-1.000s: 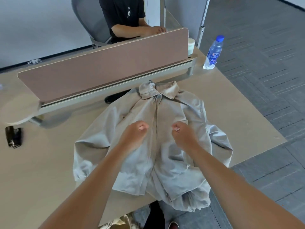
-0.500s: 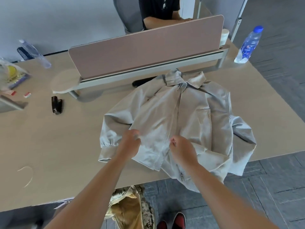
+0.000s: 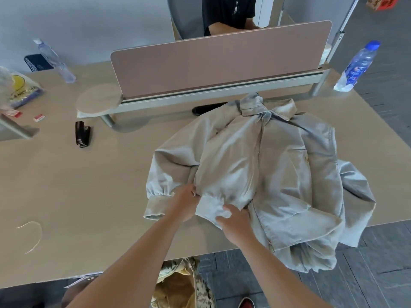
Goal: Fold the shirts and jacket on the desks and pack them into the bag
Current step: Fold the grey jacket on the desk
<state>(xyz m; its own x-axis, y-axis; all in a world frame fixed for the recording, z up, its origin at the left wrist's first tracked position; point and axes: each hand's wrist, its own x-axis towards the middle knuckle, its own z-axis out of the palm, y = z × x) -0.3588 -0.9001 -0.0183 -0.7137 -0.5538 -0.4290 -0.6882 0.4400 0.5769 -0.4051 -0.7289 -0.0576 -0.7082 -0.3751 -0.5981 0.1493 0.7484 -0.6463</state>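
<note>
Your left hand (image 3: 185,204) pinches the side edge of the light grey zip-up cloth jacket (image 3: 284,165), right where its stretchy bottom band starts. Your right hand (image 3: 236,222) grips that band just beside it, thumb on top. Both hands are closed on the cloth. The jacket lies front up on the pale wooden desk (image 3: 89,196), in the middle and right of the frame, with its collar toward the top.

Here is what could go wrong. The lower right part of the jacket hangs off the near desk edge. If you tug toward yourself, that heavy part may drag the whole jacket down to the floor. The right sleeve is bunched up, so a fold made now may come out lumpy. A swinging sleeve could also knock over the clear plastic bottle with the blue cap (image 3: 358,65) at the upper right.

The pink-brown divider board (image 3: 222,58) blocks the way at the top. The best open room is to the left of the jacket, up to the small black stapler (image 3: 82,134). The tan and spotty cloth bag (image 3: 184,283), which I think is the one to pack, sits under the desk at the bottom middle.
</note>
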